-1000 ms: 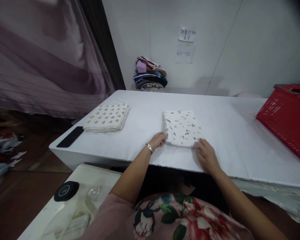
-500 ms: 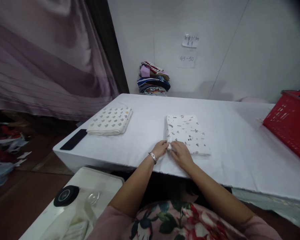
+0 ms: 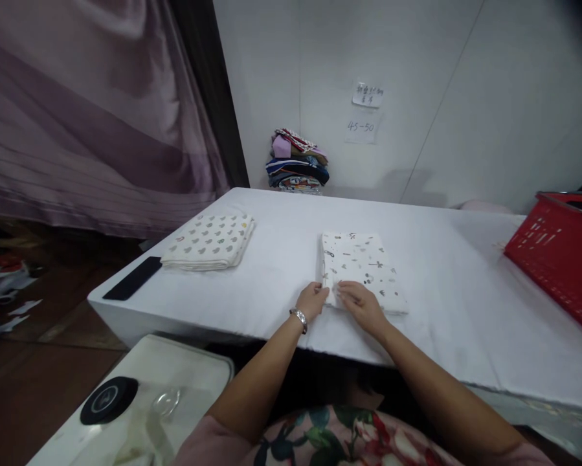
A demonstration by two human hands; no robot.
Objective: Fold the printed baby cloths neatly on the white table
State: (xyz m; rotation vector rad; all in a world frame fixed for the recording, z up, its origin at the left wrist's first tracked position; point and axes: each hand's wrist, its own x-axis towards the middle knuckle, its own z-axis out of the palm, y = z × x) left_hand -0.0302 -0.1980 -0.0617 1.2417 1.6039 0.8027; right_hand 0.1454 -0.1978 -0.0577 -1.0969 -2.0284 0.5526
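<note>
A folded white cloth (image 3: 361,265) with small grey and brown prints lies on the white-covered table (image 3: 281,278) before me. At its near left corner, my left hand (image 3: 313,301), with a silver bracelet on the wrist, pinches the edge between thumb and fingers. My right hand (image 3: 363,305) rests on the cloth's near edge just beside it, fingers stretched out and slightly apart. Farther left lies a second folded white cloth (image 3: 210,243) with rows of grey-green prints, touched by neither hand.
A dark flat strip (image 3: 133,278) lies at the table's left edge. A red basket (image 3: 557,252) stands at the right. Stacked folded fabrics (image 3: 298,162) sit by the wall under paper signs (image 3: 363,113). Lower left is a pale surface with a round black object (image 3: 109,400).
My right hand has shifted slightly right, away from my left hand, and its fingers have straightened. My left hand stays at the corner. The whole view has tilted a little.
</note>
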